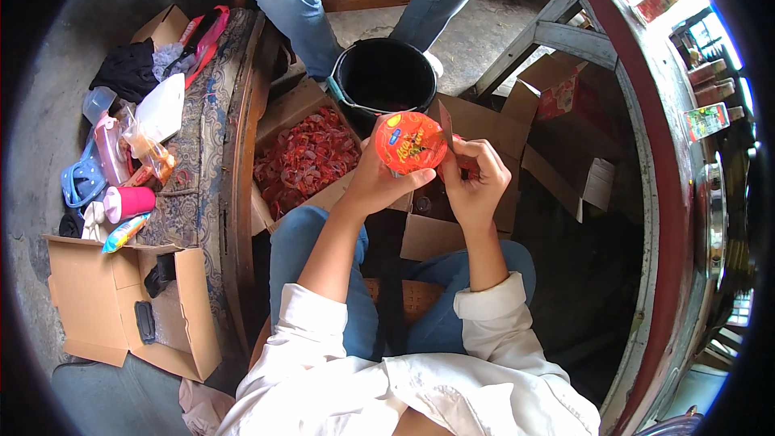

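My left hand is wrapped round a sealed plastic cup, its red printed lid facing up. At the lid's right edge, my right hand grips a thin, flat blade that stands upright against the cup. Its handle is hidden by my fingers. Beyond the cup stands a black bucket with a pale handle. To the left of my hands, a cardboard box holds a heap of red lid scraps. Below my right hand is another open cardboard box, its contents mostly covered.
Another person's jeans-clad legs flank the bucket. A patterned bench on the left carries bags, a pink tumbler and an open carton. To the right are a torn carton and a red-edged wooden table.
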A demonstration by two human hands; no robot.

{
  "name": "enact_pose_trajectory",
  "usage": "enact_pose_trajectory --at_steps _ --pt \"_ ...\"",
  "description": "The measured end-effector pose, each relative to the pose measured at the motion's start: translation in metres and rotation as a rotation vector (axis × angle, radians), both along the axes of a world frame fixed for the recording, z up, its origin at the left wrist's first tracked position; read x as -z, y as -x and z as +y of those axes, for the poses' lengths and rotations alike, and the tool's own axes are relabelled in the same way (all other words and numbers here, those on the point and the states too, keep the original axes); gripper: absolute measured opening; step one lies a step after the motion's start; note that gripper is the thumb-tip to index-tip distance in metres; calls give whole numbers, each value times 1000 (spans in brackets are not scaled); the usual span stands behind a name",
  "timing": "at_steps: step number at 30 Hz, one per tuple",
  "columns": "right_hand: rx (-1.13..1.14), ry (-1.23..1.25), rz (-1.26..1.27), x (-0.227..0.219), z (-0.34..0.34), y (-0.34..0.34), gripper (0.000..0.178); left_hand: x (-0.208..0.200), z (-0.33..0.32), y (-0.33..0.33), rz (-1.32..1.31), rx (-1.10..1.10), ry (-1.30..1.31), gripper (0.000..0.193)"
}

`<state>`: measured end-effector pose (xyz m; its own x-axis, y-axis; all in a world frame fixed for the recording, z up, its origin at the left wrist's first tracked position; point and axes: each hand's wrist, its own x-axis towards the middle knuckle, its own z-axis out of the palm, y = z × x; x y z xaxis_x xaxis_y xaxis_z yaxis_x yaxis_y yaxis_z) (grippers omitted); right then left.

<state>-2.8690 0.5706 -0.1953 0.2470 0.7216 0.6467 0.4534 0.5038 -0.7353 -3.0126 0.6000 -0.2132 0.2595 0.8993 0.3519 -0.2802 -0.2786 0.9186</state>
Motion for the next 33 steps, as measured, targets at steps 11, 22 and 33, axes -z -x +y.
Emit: enact_pose_trajectory --at_steps 11,22,33 --pt "49 45 -79 -5 -4 4 14 -8 -1 5 37 40 17 63" --pt "-43 46 -3 -6 -2 -2 15 -3 -4 6 1 185 96 65" --pt "10 43 -8 -5 -3 5 14 -2 -6 10 -83 236 212 68"
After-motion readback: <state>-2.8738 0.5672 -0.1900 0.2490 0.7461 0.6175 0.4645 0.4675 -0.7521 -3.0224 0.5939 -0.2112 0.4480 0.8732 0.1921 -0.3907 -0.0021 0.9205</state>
